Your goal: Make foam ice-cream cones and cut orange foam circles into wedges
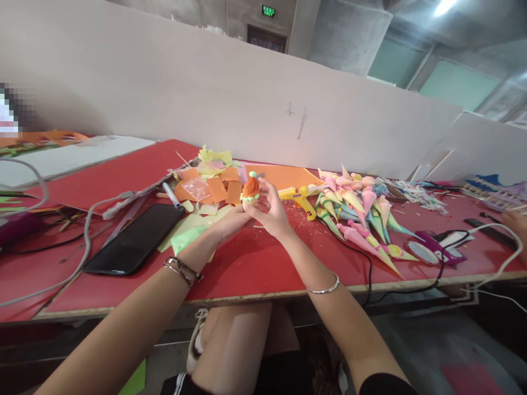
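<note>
Above the middle of the red table I hold up a small toy ice cream cone. It has an orange swirl, a pale green ball on top and light beads around its pale yellow lower part. My left hand closes on its base from below, fingertips partly hidden. My right hand grips it from the right, thumb at the base and fingers curled behind. A yellow glue gun lies just right of my hands. Beyond it is a pile of pastel paper cones, several with coloured trim.
Left of my hands lie orange paper pieces, a green plastic bag, a marker and a black phone. Cables cross both sides. A white partition stands behind. Another person's hand shows at the right edge.
</note>
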The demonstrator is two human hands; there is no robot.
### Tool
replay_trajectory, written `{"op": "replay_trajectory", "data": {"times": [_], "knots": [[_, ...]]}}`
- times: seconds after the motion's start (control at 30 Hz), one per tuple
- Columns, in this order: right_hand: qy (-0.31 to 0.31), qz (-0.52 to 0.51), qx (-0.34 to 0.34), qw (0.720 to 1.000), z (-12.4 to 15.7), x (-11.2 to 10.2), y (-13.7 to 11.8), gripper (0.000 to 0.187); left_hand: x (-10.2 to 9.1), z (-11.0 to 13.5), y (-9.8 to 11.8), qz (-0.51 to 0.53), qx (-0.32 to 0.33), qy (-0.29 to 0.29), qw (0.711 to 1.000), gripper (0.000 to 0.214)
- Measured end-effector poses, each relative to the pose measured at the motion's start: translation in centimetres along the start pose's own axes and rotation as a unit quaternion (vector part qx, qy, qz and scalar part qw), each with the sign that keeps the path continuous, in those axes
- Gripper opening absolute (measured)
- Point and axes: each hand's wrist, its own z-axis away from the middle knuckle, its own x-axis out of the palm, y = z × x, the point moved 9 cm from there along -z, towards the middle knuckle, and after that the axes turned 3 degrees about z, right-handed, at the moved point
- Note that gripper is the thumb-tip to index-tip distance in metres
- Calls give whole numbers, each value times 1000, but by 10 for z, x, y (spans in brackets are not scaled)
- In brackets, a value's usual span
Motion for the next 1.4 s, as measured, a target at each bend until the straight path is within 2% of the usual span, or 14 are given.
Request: {"op": "replay_trajectory", "data": {"times": [0.07, 0.17, 0.27, 0.37, 0.5, 0.67, 0.8, 0.97, 1.1, 1.2, 1.4], "knots": [[-7, 15, -4, 1000, 0, 1, -1, 56, -3, -1, 7, -38, 32, 20, 999, 19], [-24, 60, -21, 998, 0, 2, -7, 38, -10, -2, 16, -93, 76, 56, 991, 16], [-47, 108, -52, 992, 0, 5, -20, 23, -19, 0, 25, -154, 123, 112, 974, 13], [-56, 139, -86, 985, 2, 7, -30, 17, -20, 3, 30, -205, 144, 128, 960, 13], [-70, 147, -120, 979, 5, 10, -37, 17, -15, 6, 36, -246, 175, 129, 945, 20], [-80, 171, -150, 970, 7, 11, -43, 29, -13, 15, 54, -291, 241, 159, 912, 22], [-80, 168, -154, 970, 7, 12, -45, 35, -15, 20, 62, -308, 258, 182, 898, 22], [-67, 149, -125, 979, 6, 9, -40, 24, -13, 17, 58, -335, 261, 168, 890, 22], [-58, 146, -95, 983, 5, 8, -35, 15, -10, 14, 50, -320, 259, 136, 901, 19], [-50, 131, -77, 987, 5, 7, -31, 17, -8, 11, 43, -304, 240, 105, 916, 17], [-54, 115, -67, 990, 6, 10, -28, 18, -10, 8, 37, -310, 206, 99, 923, 8]]}}
